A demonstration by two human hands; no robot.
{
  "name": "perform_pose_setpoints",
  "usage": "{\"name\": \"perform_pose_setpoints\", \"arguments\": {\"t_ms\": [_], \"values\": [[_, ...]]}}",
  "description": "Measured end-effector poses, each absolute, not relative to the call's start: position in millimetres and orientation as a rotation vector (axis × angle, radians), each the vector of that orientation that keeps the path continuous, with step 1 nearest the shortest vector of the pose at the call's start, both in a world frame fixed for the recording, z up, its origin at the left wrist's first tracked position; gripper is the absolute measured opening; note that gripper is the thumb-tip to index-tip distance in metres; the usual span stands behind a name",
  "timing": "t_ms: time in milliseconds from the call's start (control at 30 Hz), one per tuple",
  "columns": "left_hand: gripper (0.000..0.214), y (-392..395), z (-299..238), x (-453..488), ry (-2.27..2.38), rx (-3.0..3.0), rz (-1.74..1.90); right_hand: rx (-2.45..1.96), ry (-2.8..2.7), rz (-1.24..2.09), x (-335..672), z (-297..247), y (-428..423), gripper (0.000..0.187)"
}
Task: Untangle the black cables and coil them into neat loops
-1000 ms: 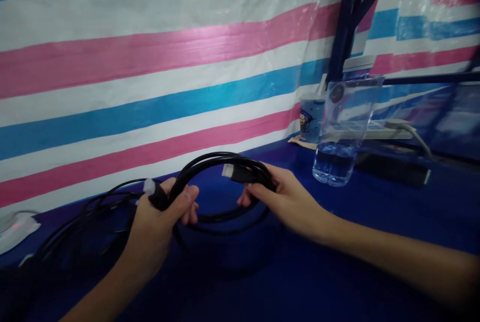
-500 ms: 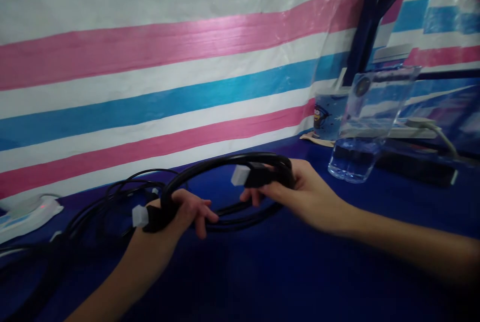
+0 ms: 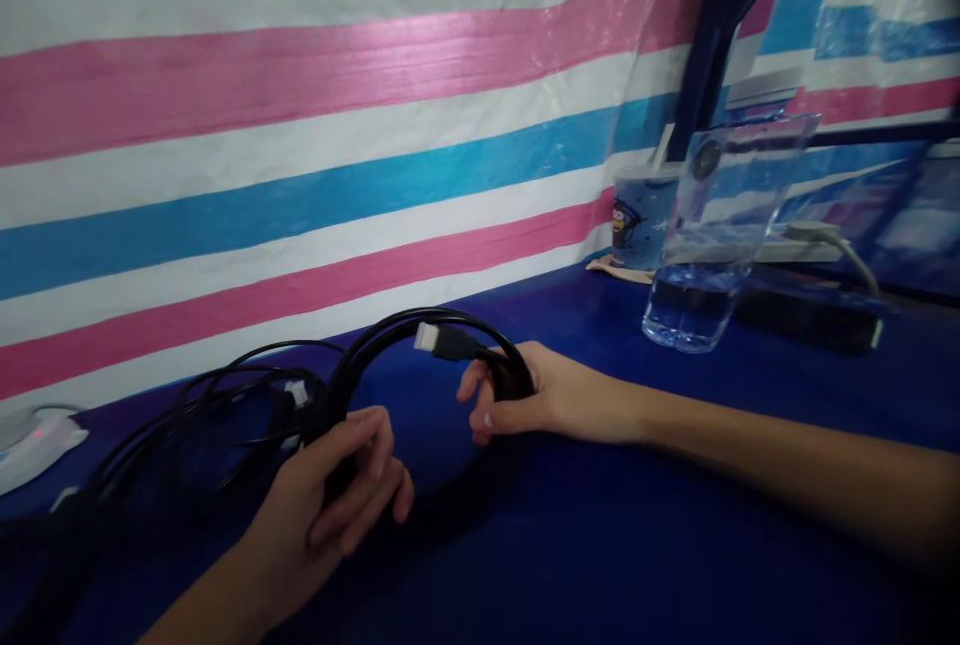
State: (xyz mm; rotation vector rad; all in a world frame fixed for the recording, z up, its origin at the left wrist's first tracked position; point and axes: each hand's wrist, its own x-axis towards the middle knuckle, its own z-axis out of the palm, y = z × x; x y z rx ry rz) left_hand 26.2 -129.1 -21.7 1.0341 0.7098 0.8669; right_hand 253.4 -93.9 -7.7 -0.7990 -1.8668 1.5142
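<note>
A coiled black cable [image 3: 390,330] with silver-tipped plugs rests on the blue table [image 3: 600,525]. My right hand [image 3: 525,397] grips the right side of the coil, and one plug [image 3: 439,340] sticks out to the left just above it. My left hand [image 3: 330,490] holds the left side of the coil with its fingers curled around the strands. The second plug [image 3: 296,392] shows just beyond my left hand. The lower arc of the coil is hidden in the dark below my hands.
More loose black cables [image 3: 187,425] lie at the left beside a white power strip [image 3: 34,440] with a red light. A clear water glass [image 3: 709,235], a printed cup [image 3: 637,225] and a black box [image 3: 810,315] stand at the back right. A striped tarpaulin [image 3: 300,125] backs the table.
Both hands have lowered the coil onto the table. My left hand has turned palm down over its side, and the right hand's plug now points left at a lower height.
</note>
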Motion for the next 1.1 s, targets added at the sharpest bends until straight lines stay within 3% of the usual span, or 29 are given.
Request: {"name": "perform_pose_setpoints", "arguments": {"t_ms": [167, 367, 600, 767, 900, 1100], "values": [[0.039, -134.1, -18.7, 32.5, 0.769, 0.828, 0.946, -0.797, -1.885, 1.193, 254.7, -1.4, -103.6, 0.029], [0.059, -133.8, -18.1, 31.8, 0.957, 0.671, 1.124, -0.691, -1.873, 1.348, 258.7, -11.1, -112.1, 0.036], [0.056, -128.8, -17.6, 31.1, 0.981, 0.604, 1.264, -0.872, -1.791, 1.331, 263.1, -9.9, -99.2, 0.026], [0.054, -126.3, -18.2, 29.6, 0.953, 0.595, 1.273, -0.675, -1.727, 1.595, 265.7, -14.5, -96.5, 0.033], [0.055, -123.8, -20.0, 26.7, 0.901, 0.602, 1.197, -0.501, -1.594, 1.851, 266.7, -15.9, -99.2, 0.025], [0.063, -132.1, -20.8, 28.7, 0.891, 0.685, 1.196, -0.619, -1.512, 1.899, 265.3, -22.1, -93.1, 0.027]]}}
